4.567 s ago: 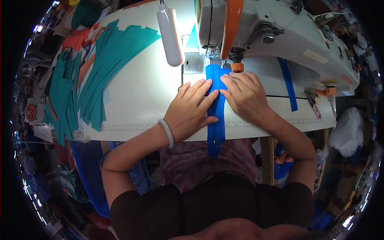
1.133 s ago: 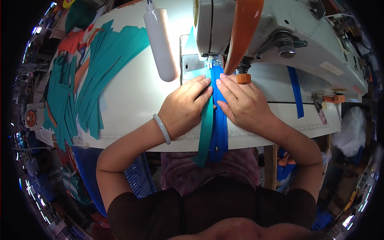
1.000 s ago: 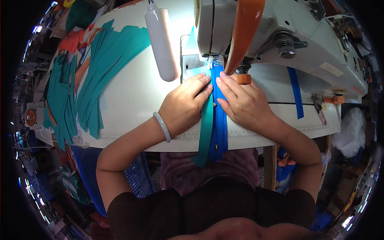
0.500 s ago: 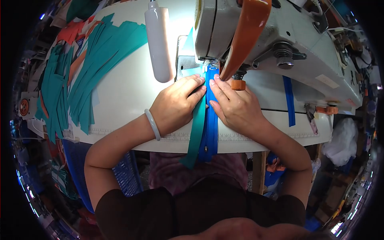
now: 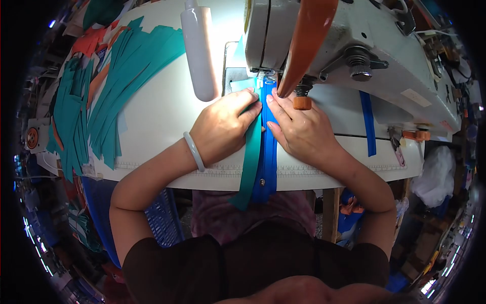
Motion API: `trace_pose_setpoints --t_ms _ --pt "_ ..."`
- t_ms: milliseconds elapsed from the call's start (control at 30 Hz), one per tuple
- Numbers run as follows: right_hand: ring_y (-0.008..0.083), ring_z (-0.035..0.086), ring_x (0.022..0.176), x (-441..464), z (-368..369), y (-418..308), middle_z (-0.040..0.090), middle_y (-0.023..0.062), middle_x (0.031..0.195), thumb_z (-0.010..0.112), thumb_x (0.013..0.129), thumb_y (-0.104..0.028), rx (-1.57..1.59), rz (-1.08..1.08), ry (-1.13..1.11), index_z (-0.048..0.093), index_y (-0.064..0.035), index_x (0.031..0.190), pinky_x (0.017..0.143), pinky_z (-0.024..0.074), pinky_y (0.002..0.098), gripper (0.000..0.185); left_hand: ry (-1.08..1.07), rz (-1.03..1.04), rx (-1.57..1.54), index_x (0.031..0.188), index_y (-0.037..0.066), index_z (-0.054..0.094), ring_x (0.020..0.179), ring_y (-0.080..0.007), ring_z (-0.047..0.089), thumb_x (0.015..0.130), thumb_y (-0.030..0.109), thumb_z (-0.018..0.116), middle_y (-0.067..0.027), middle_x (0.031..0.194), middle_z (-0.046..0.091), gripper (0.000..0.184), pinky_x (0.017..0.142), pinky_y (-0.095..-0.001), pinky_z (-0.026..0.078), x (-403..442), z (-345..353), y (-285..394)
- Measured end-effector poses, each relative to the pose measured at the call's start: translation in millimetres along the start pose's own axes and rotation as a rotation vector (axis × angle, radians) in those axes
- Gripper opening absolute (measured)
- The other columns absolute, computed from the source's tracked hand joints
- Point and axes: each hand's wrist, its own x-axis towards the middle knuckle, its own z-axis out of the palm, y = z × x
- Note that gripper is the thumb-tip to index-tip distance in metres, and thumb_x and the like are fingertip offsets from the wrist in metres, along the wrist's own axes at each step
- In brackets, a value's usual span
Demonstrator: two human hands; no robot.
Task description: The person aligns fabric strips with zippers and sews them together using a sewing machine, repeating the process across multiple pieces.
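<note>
A blue zipper [image 5: 269,152] runs lengthwise from under the sewing machine's presser foot [image 5: 260,79] down over the table's front edge. Its metal slider shows near the lower end. Along its left side lies a green fabric strip [image 5: 252,157], whose loose end hangs past the edge. My left hand [image 5: 225,119] is closed, with thumb and forefinger pinching the strip just below the foot. Beside it, my right hand [image 5: 301,124] rests with fingers stretched flat on the zipper's right side. Some fabric under the left fingertips is hidden.
The sewing machine [image 5: 374,66] stands over the table's back right, an orange lever reaching down near my right fingers. A white lamp [image 5: 198,55] hangs left of the needle. Green strips [image 5: 129,76] are piled at left. A blue tape [image 5: 368,124] lies at right.
The view has shifted slightly. A pale blue piece shows more plainly left of the presser foot. Both hands stay in nearly the same places on the strip and zipper.
</note>
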Motion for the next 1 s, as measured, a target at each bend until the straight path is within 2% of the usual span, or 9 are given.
trace_pose_setpoints --t_ms 200,333,433,500,567,667,700,867,1000 --pt "0.0244 0.067 0.100 -1 -2 1 0.067 0.0160 0.130 0.068 0.092 -0.018 0.041 0.009 0.034 0.065 0.0030 0.128 0.086 0.0520 0.0342 0.042 0.016 0.010 0.017 0.123 -0.001 0.068 0.100 -0.0299 0.065 0.078 0.005 0.076 -0.0133 0.130 0.061 0.046 0.089 -0.0373 0.054 0 4 -1" --pt "0.0248 0.066 0.101 -6 -8 -2 0.068 0.0150 0.125 0.070 0.091 -0.014 0.160 0.036 0.102 0.066 -0.0001 0.124 0.087 0.0510 0.0356 0.037 0.103 0.026 0.034 0.107 -0.002 0.071 0.104 -0.0301 0.066 0.086 0.011 0.071 -0.0129 0.125 0.063 0.024 0.094 -0.0362 0.055 4 7 -6" --pt "0.0244 0.066 0.085 -45 -35 -32 0.071 0.0119 0.108 0.072 0.089 -0.010 0.218 0.057 0.092 0.070 -0.0035 0.114 0.075 0.0529 0.0351 0.026 0.058 0.052 -0.068 0.106 0.000 0.070 0.106 -0.0311 0.065 0.087 0.012 0.071 -0.0128 0.126 0.062 0.022 0.099 -0.0393 0.053 -5 -5 9" --pt "0.0197 0.059 0.062 -81 -52 -60 0.069 0.0065 0.083 0.073 0.089 -0.010 0.655 0.126 -0.080 0.070 -0.0033 0.104 0.058 0.0489 0.0310 0.016 0.018 0.066 -0.167 0.105 0.001 0.070 0.107 -0.0321 0.064 0.088 0.014 0.071 -0.0128 0.126 0.062 0.021 0.103 -0.0424 0.051 -14 -15 24" --pt "0.0177 0.057 0.058 -96 -46 -74 0.068 0.0053 0.078 0.073 0.090 -0.010 0.766 0.248 -0.178 0.070 -0.0032 0.102 0.055 0.0465 0.0293 0.014 -0.092 0.192 -0.227 0.107 0.004 0.068 0.119 -0.0346 0.060 0.089 0.021 0.072 -0.0143 0.127 0.062 0.025 0.112 -0.0481 0.045 -39 -29 43" --pt "0.0116 0.049 0.048 -117 -30 -97 0.063 0.0016 0.065 0.071 0.094 -0.009 1.073 0.579 -0.466 0.070 -0.0031 0.097 0.047 0.0394 0.0244 0.007 -0.256 0.422 -0.257 0.109 0.006 0.067 0.120 -0.0344 0.060 0.088 0.027 0.074 -0.0166 0.124 0.064 0.031 0.110 -0.0459 0.045 -93 -28 69" --pt "0.0116 0.049 0.048 -120 -27 -101 0.063 0.0016 0.065 0.071 0.094 -0.009 1.075 0.577 -0.462 0.070 -0.0031 0.097 0.047 0.0394 0.0244 0.007 -0.259 0.423 -0.253 0.109 0.006 0.067 0.120 -0.0344 0.060 0.088 0.027 0.074 -0.0166 0.124 0.064 0.031 0.110 -0.0459 0.045 -101 -27 76" --pt "0.0056 0.047 0.049 -125 -24 -116 0.061 -0.0005 0.061 0.070 0.097 -0.011 1.689 0.834 -0.432 0.070 -0.0032 0.094 0.048 0.0354 0.0200 0.008 -0.534 0.194 -0.244 0.104 0.003 0.069 0.106 -0.0340 0.065 0.089 0.030 0.074 -0.0174 0.117 0.066 0.031 0.097 -0.0413 0.052 -131 -21 94" --pt "0.0033 0.046 0.048 -136 -41 -110 0.060 -0.0020 0.061 0.068 0.099 -0.012 1.675 0.862 -0.480 0.070 -0.0037 0.092 0.048 0.0333 0.0178 0.011 -0.037 -0.310 -0.694 0.105 -0.001 0.069 0.084 -0.0243 0.065 0.092 0.021 0.073 -0.0124 0.102 0.069 0.026 0.079 -0.0322 0.053 -138 21 107"
